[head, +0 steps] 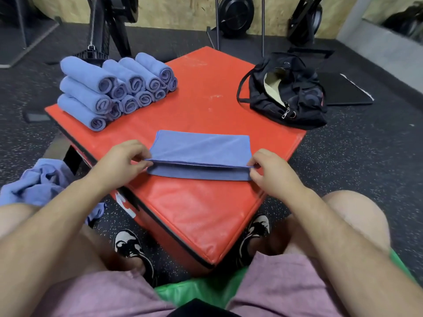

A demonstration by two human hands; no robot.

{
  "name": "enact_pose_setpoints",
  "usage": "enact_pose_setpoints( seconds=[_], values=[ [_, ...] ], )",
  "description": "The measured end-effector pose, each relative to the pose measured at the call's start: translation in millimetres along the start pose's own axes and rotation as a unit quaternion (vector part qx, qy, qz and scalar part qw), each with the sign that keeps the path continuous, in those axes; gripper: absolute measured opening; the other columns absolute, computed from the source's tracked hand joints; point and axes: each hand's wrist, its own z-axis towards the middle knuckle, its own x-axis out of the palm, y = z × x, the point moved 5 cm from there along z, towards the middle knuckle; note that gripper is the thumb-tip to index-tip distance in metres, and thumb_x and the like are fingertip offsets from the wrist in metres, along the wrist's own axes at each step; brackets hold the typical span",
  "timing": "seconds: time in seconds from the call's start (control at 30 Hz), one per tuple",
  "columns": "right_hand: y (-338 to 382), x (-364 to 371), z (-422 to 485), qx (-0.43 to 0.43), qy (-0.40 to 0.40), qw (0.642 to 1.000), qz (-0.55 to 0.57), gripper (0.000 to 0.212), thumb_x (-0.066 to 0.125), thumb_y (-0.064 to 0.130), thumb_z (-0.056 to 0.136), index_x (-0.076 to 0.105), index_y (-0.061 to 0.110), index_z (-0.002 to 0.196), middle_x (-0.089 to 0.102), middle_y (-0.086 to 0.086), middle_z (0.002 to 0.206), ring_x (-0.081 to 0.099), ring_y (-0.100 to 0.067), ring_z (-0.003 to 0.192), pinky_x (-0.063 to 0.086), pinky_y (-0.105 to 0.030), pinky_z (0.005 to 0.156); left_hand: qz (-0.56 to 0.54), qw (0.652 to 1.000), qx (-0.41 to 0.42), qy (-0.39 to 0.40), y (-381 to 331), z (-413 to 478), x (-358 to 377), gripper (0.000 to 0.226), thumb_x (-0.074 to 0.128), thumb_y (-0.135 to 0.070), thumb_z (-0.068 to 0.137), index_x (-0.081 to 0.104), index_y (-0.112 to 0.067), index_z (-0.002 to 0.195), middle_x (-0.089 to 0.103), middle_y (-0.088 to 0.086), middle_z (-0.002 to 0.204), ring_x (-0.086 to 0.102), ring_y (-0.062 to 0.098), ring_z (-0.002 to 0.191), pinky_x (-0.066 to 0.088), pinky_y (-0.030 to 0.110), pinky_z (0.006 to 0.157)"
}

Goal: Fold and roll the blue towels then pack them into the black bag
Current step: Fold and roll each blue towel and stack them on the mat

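My left hand [121,162] and right hand [270,173] each pinch an end of the towel's [201,147] folded edge on the red pad [194,209]; rolls [109,88] stacked far left, bag [295,94] open far right.

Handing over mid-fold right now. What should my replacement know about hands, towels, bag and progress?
Left hand and right hand each pinch one end of the flat towel by its upper layer, on the red pad.
Rolled towels: stacked at the pad's far left.
Black bag: unzipped, far right corner; no towel visible inside.
Unfolded towels: heap by the left knee.
Left to do: finish this fold, roll it, do the heap, pack everything.
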Motion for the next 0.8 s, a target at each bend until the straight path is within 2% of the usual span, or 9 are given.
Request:
enact_pose_setpoints(
  seconds=[0.1,0.17,0.23,0.3,0.43,0.53,0.67,0.73,0.8],
  values=[
    [0,9,-6,-0.005,0.038,0.999,-0.027,0.012,0.062,0.016,0.085,0.068,0.020,0.095,0.061,0.007,0.100,0.055,-0.019,0.098,0.048,-0.035,0.084,0.038,0.997,0.008,0.067,6,-6,14,0.013,0.082,-0.010,0.080,0.071,-0.017,0.085,0.064,-0.003,0.095,0.063,0.019,0.087,0.050,0.034,0.085],
    [1,15,-10,-0.013,0.068,0.996,-0.056,0.014,0.063,0.022,0.084,0.071,0.023,0.096,0.062,0.009,0.101,0.052,-0.019,0.098,0.048,-0.039,0.087,0.051,0.993,0.010,0.105,7,-10,20,0.008,0.079,-0.024,0.084,0.073,-0.019,0.086,0.063,-0.006,0.099,0.061,0.018,0.088,0.051,0.039,0.087],
    [3,16,-12,-0.019,0.071,0.995,-0.070,0.014,0.064,0.030,0.082,0.072,0.026,0.093,0.062,0.011,0.096,0.050,-0.019,0.095,0.046,-0.041,0.088,0.087,0.991,0.014,0.101,8,-10,18,0.027,0.066,-0.049,0.088,0.073,-0.024,0.085,0.062,-0.010,0.097,0.057,0.016,0.088,0.049,0.036,0.085],
    [6,16,-13,-0.026,0.068,0.994,-0.082,0.017,0.064,0.033,0.081,0.071,0.029,0.096,0.062,0.012,0.095,0.050,-0.019,0.094,0.045,-0.041,0.088,0.130,0.987,0.036,0.092,5,-8,18,0.038,0.053,-0.062,0.085,0.071,-0.028,0.089,0.061,-0.012,0.097,0.054,0.018,0.088,0.047,0.036,0.082],
    [10,21,-10,-0.053,0.072,0.990,-0.106,0.023,0.064,0.028,0.084,0.069,0.031,0.106,0.061,0.008,0.095,0.054,-0.023,0.094,0.045,-0.039,0.082,0.117,0.982,0.080,0.124,-3,-3,31,0.040,0.056,-0.057,0.083,0.070,-0.034,0.112,0.058,-0.012,0.110,0.054,0.018,0.097,0.046,0.037,0.084],
    [11,25,-6,-0.065,0.076,0.988,-0.114,0.023,0.061,0.023,0.087,0.071,0.028,0.107,0.062,0.002,0.097,0.061,-0.028,0.092,0.050,-0.039,0.077,0.089,0.983,0.103,0.122,-8,2,38,0.035,0.055,-0.048,0.086,0.076,-0.028,0.107,0.061,-0.007,0.105,0.060,0.020,0.095,0.050,0.037,0.084],
    [8,23,7,-0.060,0.065,0.987,-0.135,0.022,0.056,0.020,0.092,0.069,0.023,0.109,0.061,-0.002,0.101,0.064,-0.033,0.088,0.052,-0.040,0.069,0.120,0.981,0.109,0.110,-16,13,42,0.034,0.053,-0.042,0.083,0.076,-0.023,0.099,0.063,-0.004,0.094,0.064,0.024,0.085,0.054,0.038,0.074],
    [1,23,26,-0.033,0.066,0.988,-0.137,0.024,0.052,0.016,0.092,0.070,0.020,0.108,0.061,-0.005,0.103,0.063,-0.035,0.091,0.053,-0.042,0.072,0.102,0.981,0.106,0.125,-26,16,48,0.032,0.055,-0.043,0.080,0.074,-0.022,0.095,0.062,-0.007,0.088,0.063,0.020,0.082,0.053,0.036,0.071],
    [-8,24,47,0.002,0.074,0.991,-0.114,0.030,0.049,0.010,0.090,0.070,0.019,0.109,0.062,-0.005,0.110,0.062,-0.035,0.102,0.053,-0.044,0.080,0.034,0.983,0.086,0.158,-39,14,57,0.032,0.060,-0.052,0.081,0.072,-0.024,0.093,0.061,-0.011,0.084,0.061,0.010,0.077,0.050,0.028,0.070]
  ],
)
